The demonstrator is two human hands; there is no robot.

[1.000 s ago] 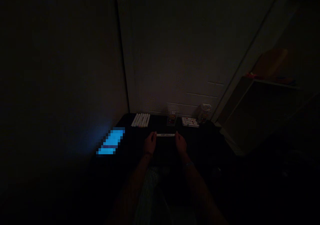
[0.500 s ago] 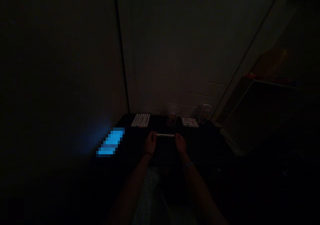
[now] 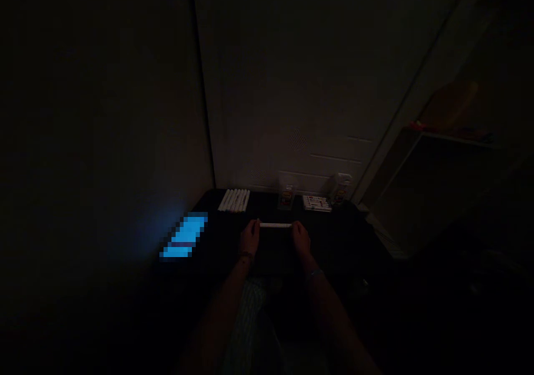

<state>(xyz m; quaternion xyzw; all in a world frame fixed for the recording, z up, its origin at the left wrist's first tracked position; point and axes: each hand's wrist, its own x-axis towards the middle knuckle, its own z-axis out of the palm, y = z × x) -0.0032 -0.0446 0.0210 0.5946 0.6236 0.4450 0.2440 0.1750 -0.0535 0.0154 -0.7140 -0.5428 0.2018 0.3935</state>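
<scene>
In the dim head view, a slim white marker (image 3: 275, 225) lies level between my two hands, above the dark table. My left hand (image 3: 250, 237) is closed around its left end. The right end is pinched by my right hand (image 3: 301, 238). Beyond my left hand, several white markers (image 3: 234, 201) lie side by side in a slanted row. A second group of white markers (image 3: 317, 203), with coloured marks, lies farther back on the right. Fine detail on the held marker is too dark to read.
A clear plastic case with a printed label (image 3: 286, 198) stands by the wall, and another clear case (image 3: 342, 188) leans at the back right. A glowing, pixelated blue screen (image 3: 186, 236) lies on the left of the dark table (image 3: 350, 236). A shelf (image 3: 454, 138) stands at right.
Both hands stay almost in place with the marker between them; my left hand has shifted very slightly left. Nothing else on the table has moved.
</scene>
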